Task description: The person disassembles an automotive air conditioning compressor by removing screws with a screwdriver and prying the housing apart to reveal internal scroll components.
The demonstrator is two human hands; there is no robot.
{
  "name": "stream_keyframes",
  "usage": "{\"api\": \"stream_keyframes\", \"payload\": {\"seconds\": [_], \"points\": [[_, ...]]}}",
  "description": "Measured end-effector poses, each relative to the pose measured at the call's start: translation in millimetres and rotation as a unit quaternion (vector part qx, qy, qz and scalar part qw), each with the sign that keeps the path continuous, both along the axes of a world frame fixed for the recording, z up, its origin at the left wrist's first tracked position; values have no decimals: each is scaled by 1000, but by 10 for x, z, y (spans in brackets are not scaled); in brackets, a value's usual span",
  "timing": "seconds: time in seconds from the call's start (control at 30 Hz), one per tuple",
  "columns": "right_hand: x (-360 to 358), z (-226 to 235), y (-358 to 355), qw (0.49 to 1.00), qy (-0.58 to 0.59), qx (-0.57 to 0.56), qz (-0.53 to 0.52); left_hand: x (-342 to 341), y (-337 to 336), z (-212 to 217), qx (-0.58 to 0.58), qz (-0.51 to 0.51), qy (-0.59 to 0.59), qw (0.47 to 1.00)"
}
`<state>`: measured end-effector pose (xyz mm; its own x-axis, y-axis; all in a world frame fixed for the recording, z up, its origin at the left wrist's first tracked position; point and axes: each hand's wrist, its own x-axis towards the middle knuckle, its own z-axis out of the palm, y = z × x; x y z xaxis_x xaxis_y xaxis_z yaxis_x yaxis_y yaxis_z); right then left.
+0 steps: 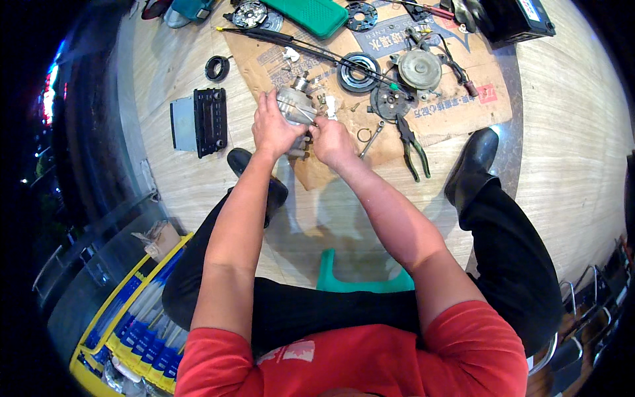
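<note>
My left hand (272,126) grips a silvery ribbed metal compressor body (296,103) that stands on a sheet of brown cardboard (456,109) on the floor. My right hand (332,140) presses against the lower right side of the same part, fingers closed on it; whether it also holds a small piece is hidden. Just right of my hands lie a small metal ring (364,135), a wrench (374,136) and black-handled pliers (413,147).
On the cardboard lie a black pulley (358,72), a round grey disc part (419,69), a clutch plate (390,103) and long thin rods (311,45). A car radio unit (200,122) and a black ring (217,67) sit left. A green case (311,13) lies beyond. A green stool (360,281) is under me.
</note>
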<state>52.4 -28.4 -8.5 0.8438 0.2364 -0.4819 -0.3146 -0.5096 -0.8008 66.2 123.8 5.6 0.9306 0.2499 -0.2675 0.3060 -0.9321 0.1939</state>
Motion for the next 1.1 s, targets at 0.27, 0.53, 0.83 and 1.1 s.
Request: {"api": "stream_keyframes", "payload": {"seconds": [0.27, 0.53, 0.83, 1.1], "points": [[257, -164, -175, 988, -80, 18, 135, -18, 144, -14, -25, -34, -35, 998], [293, 2, -195, 987, -71, 9, 141, -33, 6, 20, -4, -22, -36, 999], [298, -72, -158, 988, -68, -6, 140, -42, -7, 36, -6, -14, -18, 1000], [317, 0, -165, 985, -54, -36, 157, -51, -59, 65, 8, -8, -6, 1000]]}}
